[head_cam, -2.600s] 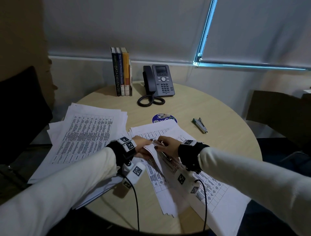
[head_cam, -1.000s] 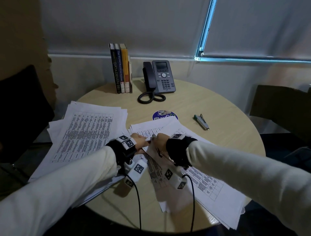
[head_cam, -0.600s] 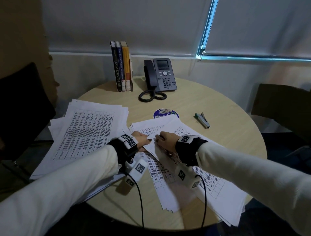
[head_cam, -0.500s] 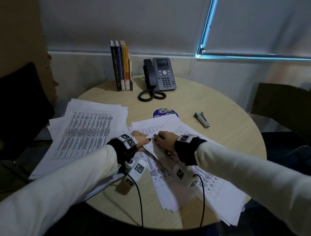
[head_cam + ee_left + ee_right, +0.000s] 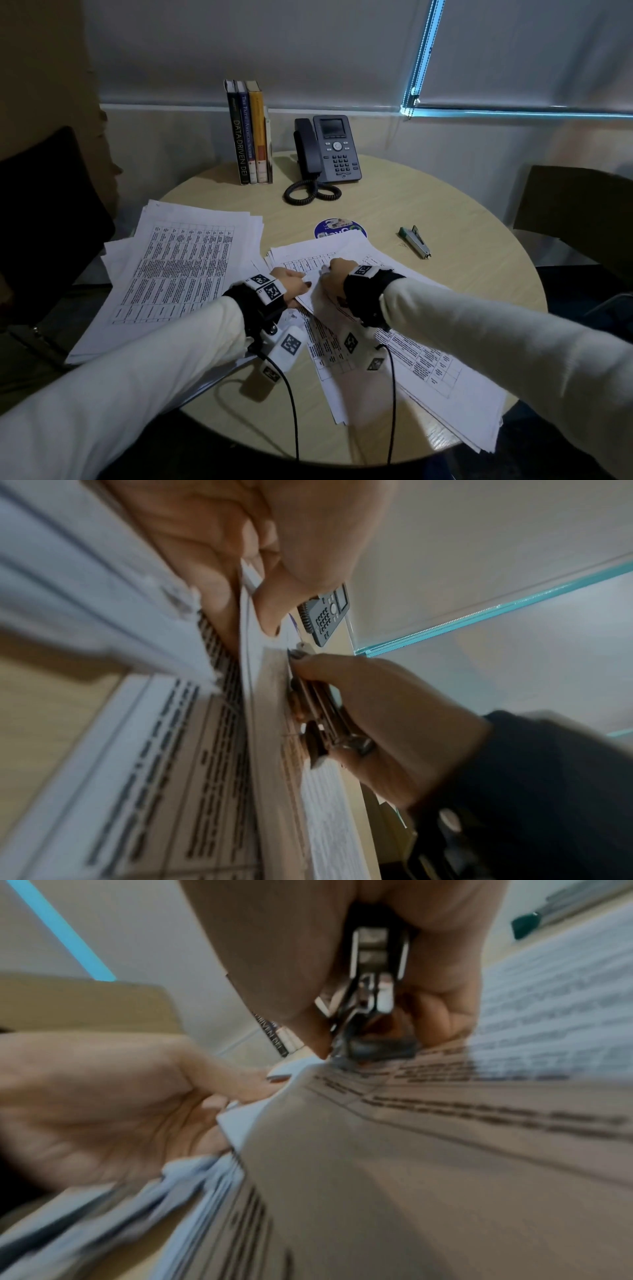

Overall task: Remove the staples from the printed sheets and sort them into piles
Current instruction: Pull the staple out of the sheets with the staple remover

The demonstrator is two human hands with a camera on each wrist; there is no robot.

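Note:
My left hand (image 5: 291, 284) pinches the top corner of a stapled set of printed sheets (image 5: 317, 303) between thumb and fingers (image 5: 270, 607). My right hand (image 5: 334, 277) grips a small metal staple-removing tool (image 5: 373, 988), its tip pressed on that corner of the printed sheets (image 5: 411, 1150), close to my left hand (image 5: 103, 1096). From the left wrist, the tool (image 5: 318, 704) lies along the paper's edge under my right hand (image 5: 377, 696). The staple itself is hidden. The set lies on a fanned pile of sheets (image 5: 428, 370).
A larger pile of printed sheets (image 5: 178, 267) covers the left of the round table (image 5: 462, 291). A green stapler (image 5: 414, 241) lies at the right, a round blue sticker (image 5: 339, 229) mid-table. Books (image 5: 250, 132) and a desk phone (image 5: 329, 150) stand at the back. Chairs flank both sides.
Both hands have stayed at the sheet corner. My right wrist rocked left a second ago, then swung back right with the tool still on the corner.

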